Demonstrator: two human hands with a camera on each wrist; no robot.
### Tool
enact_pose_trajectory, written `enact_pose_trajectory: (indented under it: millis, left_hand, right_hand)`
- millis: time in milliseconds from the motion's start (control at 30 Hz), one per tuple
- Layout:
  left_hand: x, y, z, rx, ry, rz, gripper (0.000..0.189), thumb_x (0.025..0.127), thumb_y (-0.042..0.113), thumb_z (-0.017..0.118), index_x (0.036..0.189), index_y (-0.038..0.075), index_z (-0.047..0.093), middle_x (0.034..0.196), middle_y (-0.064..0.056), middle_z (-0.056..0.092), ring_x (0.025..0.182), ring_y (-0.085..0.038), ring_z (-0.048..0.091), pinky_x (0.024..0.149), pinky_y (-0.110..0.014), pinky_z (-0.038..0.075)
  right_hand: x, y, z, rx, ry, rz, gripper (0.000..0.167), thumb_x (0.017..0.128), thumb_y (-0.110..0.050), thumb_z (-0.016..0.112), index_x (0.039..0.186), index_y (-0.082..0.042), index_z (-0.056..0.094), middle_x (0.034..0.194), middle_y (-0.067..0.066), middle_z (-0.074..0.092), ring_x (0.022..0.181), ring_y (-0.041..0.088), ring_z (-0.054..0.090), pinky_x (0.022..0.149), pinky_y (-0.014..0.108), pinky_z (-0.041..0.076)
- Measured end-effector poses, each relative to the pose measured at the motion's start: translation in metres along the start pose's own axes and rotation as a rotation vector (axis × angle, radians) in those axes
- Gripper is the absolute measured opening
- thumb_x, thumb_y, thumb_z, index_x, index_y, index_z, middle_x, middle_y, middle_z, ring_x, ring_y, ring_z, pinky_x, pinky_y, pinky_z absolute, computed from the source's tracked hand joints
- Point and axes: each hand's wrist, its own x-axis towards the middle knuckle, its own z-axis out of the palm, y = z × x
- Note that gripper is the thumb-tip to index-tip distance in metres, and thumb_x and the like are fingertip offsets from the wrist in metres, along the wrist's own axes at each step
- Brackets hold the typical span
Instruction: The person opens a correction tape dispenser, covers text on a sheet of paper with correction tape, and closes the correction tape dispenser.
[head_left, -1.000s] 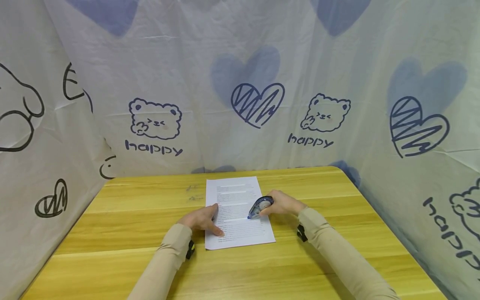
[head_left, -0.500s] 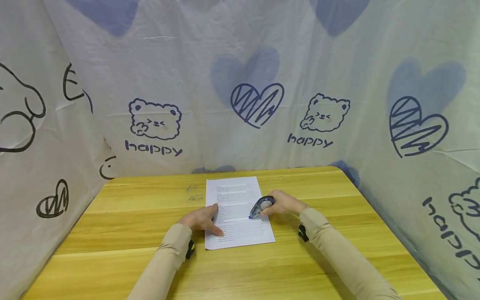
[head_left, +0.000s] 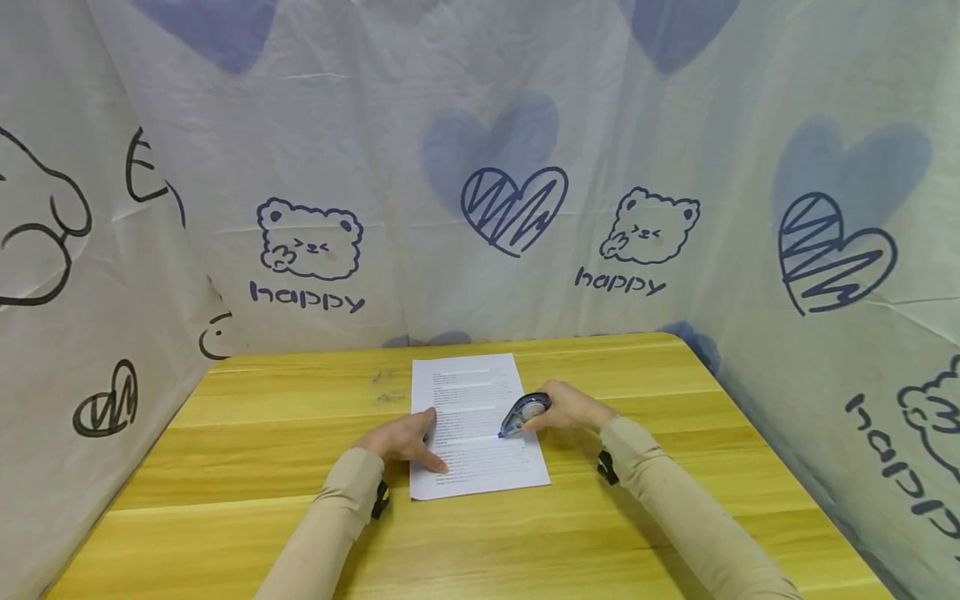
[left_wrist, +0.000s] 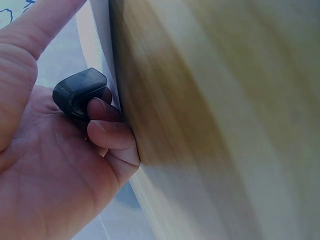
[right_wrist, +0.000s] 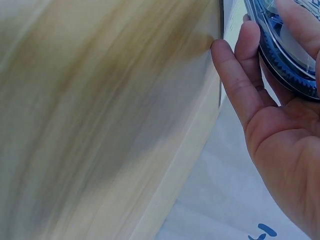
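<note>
A sheet of paper (head_left: 487, 475) with printed lines lies on the table (head_left: 262, 467). My right hand (head_left: 573, 407) grips a blue, clear-sided correction tape (head_left: 527, 407), its blue tip down at a white strip across the text. The right wrist view shows the dispenser (right_wrist: 285, 65) between thumb and fingers, with the lower fingers by the table surface. My left hand (head_left: 402, 437) rests on the sheet's left edge, thumb and forefinger spread. In the left wrist view, its curled lower fingers hold a small glossy dark plastic piece, shaped like a cap (left_wrist: 80, 92), against the palm.
White cloth (head_left: 420, 283) printed with hearts, bears and "happy" hangs behind and on both sides of the table. Faint dark marks (head_left: 387, 387) show on the wood left of the sheet. Each wrist wears a dark band (head_left: 606, 467).
The correction tape and right hand have shifted very slightly right along the line of text, then stayed nearly still. The left hand and the sheet have not moved.
</note>
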Motion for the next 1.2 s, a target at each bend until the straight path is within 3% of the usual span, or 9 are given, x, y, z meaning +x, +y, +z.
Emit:
enact_pose_trajectory:
  millis: [633, 900, 1067, 1200]
  left_hand:
    - [0.0011, -0.0012, 0.0005, 0.008, 0.000, -0.008, 0.109, 0.077, 0.028, 0.084, 0.155, -0.004, 0.014, 0.163, -0.020, 0.014, 0.151, -0.035, 0.015, 0.124, -0.048, 0.015]
    - [0.0012, -0.0009, 0.0007, 0.032, 0.007, 0.044, 0.106, 0.077, 0.028, 0.085, 0.155, -0.001, 0.018, 0.162, -0.018, 0.019, 0.150, -0.034, 0.019, 0.123, -0.048, 0.018]
    - [-0.0014, -0.0010, -0.0011, 0.015, 0.033, 0.064, 0.094, 0.081, 0.034, 0.081, 0.154, 0.006, 0.029, 0.157, -0.020, 0.033, 0.144, -0.036, 0.032, 0.119, -0.051, 0.027]
    - [-0.0043, -0.0052, -0.0064, 0.017, 0.065, 0.081, 0.063, 0.094, 0.032, 0.066, 0.148, 0.009, 0.042, 0.138, -0.022, 0.053, 0.121, -0.033, 0.055, 0.105, -0.049, 0.044]
  right_hand:
    - [0.0000, 0.0051, -0.0035, -0.013, -0.005, 0.012, 0.026, 0.076, -0.025, 0.085, 0.086, -0.006, 0.070, 0.075, 0.001, 0.069, 0.064, 0.011, 0.053, 0.060, 0.025, 0.048]
    - [-0.0013, 0.0057, -0.0036, -0.052, 0.019, -0.002, 0.025, 0.076, -0.026, 0.085, 0.086, -0.007, 0.071, 0.075, -0.001, 0.069, 0.064, 0.011, 0.052, 0.060, 0.025, 0.047]
    - [-0.0010, 0.0087, -0.0039, -0.046, 0.027, -0.060, 0.023, 0.078, -0.028, 0.083, 0.083, -0.010, 0.071, 0.070, -0.003, 0.066, 0.060, 0.009, 0.049, 0.055, 0.023, 0.044]
    - [0.0022, 0.0071, -0.0041, -0.016, 0.046, -0.090, 0.023, 0.078, -0.029, 0.083, 0.080, -0.011, 0.069, 0.067, -0.004, 0.062, 0.058, 0.009, 0.047, 0.053, 0.023, 0.042]
